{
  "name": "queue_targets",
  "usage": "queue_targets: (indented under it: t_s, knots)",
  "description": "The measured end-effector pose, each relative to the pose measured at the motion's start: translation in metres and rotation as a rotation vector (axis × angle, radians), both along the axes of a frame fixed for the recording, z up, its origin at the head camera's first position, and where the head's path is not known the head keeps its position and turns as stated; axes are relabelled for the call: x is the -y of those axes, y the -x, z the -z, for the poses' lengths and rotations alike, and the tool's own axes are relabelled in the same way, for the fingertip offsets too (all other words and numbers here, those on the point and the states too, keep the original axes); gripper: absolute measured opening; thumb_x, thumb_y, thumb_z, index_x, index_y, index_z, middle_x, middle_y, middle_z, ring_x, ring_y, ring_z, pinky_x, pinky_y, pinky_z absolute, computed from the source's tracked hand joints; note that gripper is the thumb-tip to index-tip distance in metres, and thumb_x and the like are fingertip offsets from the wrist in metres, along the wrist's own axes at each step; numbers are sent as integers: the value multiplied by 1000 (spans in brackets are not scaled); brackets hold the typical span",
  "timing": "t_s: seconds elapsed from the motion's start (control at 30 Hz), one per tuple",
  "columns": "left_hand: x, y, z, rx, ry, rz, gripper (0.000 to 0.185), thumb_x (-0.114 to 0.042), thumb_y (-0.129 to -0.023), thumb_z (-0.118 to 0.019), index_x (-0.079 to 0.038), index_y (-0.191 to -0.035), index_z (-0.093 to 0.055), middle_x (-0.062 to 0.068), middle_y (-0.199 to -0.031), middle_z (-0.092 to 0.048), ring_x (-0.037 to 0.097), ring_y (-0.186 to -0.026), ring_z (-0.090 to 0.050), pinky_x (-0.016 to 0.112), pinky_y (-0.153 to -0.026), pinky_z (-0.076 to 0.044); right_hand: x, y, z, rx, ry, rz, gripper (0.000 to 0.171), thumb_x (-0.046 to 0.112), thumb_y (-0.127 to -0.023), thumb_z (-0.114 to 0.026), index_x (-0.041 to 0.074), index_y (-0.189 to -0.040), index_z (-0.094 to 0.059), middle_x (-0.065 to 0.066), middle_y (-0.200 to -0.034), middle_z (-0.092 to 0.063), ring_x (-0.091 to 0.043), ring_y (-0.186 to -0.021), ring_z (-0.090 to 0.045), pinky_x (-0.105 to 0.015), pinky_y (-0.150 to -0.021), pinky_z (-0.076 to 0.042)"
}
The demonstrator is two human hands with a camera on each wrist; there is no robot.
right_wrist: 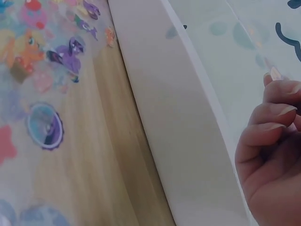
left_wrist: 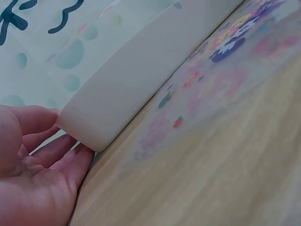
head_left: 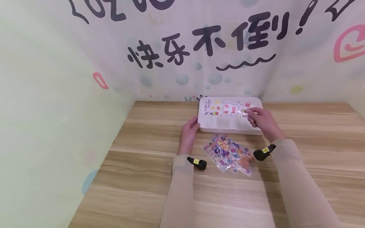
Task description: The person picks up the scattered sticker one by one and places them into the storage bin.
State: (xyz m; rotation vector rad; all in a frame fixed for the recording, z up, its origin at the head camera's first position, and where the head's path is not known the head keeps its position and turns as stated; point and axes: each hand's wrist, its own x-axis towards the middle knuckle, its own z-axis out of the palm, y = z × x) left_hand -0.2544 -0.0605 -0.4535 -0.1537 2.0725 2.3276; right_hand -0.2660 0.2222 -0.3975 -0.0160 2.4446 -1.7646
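A white flat box (head_left: 228, 128) with a cartoon bunny and other small pictures on its lid lies at the back of the table. My left hand (head_left: 188, 134) holds the box by its left front corner; the left wrist view shows the fingers (left_wrist: 70, 157) against that corner. Over the right part of the lid, my right hand (head_left: 263, 122) pinches a small sticker (right_wrist: 275, 73), mostly hidden by the fingertips. Whether the sticker touches the lid I cannot tell. Clear sticker sheets (head_left: 225, 153) with colourful cartoon figures lie just in front of the box.
The wood-grain table (head_left: 137, 190) extends to both sides. Behind the box hangs a printed cloth (head_left: 176, 63) with large dark characters, close to the box's back edge. A black wrist strap (head_left: 201, 164) with a yellow label is on the left sleeve, another strap (head_left: 262, 153) on the right.
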Motion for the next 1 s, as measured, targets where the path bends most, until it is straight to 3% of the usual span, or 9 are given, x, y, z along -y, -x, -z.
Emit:
queue_targets:
  t_s: [0.63, 0.9, 1.0]
  knots:
    - [-1, 0, 0, 14, 35, -3, 41, -19, -89, -53, -19, -130, -47, -10, -129, -47, 3, -117, -42, 23, -95, -38, 10, 12, 12, 9, 26, 65, 55, 53, -83, -47, 12, -119, -53, 0, -77, -50, -14, -70, -45, -22, -58, -41]
    - [0, -11, -22, 43, 67, 27, 41, -16, -91, -50, -17, -132, -44, -7, -133, -43, 6, -120, -40, 24, -97, -37, 11, 14, 11, 20, 36, 99, 53, 53, -83, -48, 10, -114, -57, 0, -75, -50, -12, -68, -44, -20, -55, -39]
    - [-1, -12, -25, 52, 78, 32, 41, -16, -92, -49, -16, -133, -43, -6, -134, -43, 6, -120, -39, 22, -96, -37, 11, 15, 12, 20, 23, 85, 53, 53, -84, -46, 10, -115, -56, 0, -76, -50, -13, -70, -44, -19, -56, -40]
